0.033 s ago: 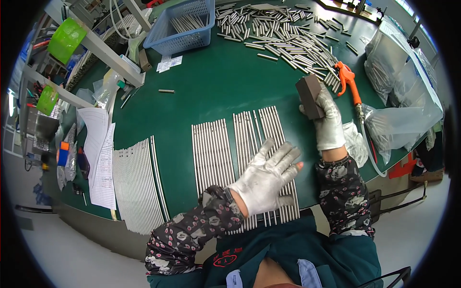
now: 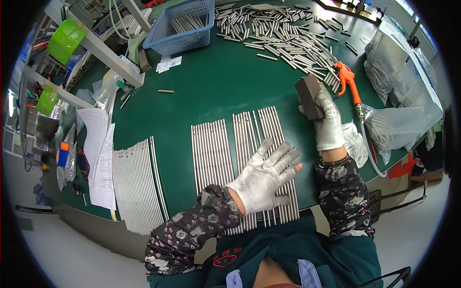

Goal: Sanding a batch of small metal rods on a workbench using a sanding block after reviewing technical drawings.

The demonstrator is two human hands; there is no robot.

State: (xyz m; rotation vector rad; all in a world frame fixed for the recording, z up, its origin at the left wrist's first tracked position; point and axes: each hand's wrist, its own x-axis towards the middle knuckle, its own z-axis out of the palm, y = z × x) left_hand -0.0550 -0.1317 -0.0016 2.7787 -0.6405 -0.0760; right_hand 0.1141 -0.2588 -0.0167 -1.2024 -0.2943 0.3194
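My gloved left hand (image 2: 263, 181) lies spread over the rows of thin metal rods (image 2: 246, 139) in front of me, palm down, fingers apart. Beneath it the rods run toward my body, and the palm hides part of them. Just to the left is another row of rods (image 2: 210, 153), its lower end covered by my left sleeve. Gripped in my gloved right hand (image 2: 329, 120) is a dark brown rectangular block (image 2: 310, 97), held up to the right of the rods. A third group of rods (image 2: 138, 187) lies farther left at the table's front edge.
Many short metal pins (image 2: 288, 43) are heaped at the back. A blue basket (image 2: 180, 38) stands at back left, near one loose pin (image 2: 166, 91). On the right are an orange air gun (image 2: 346, 79), a white cloth (image 2: 354, 144) and plastic bags (image 2: 401, 127). Papers (image 2: 101, 163) lie left.
My left hand has shifted very slightly left across the rods. The right hand and its block are almost unmoved.
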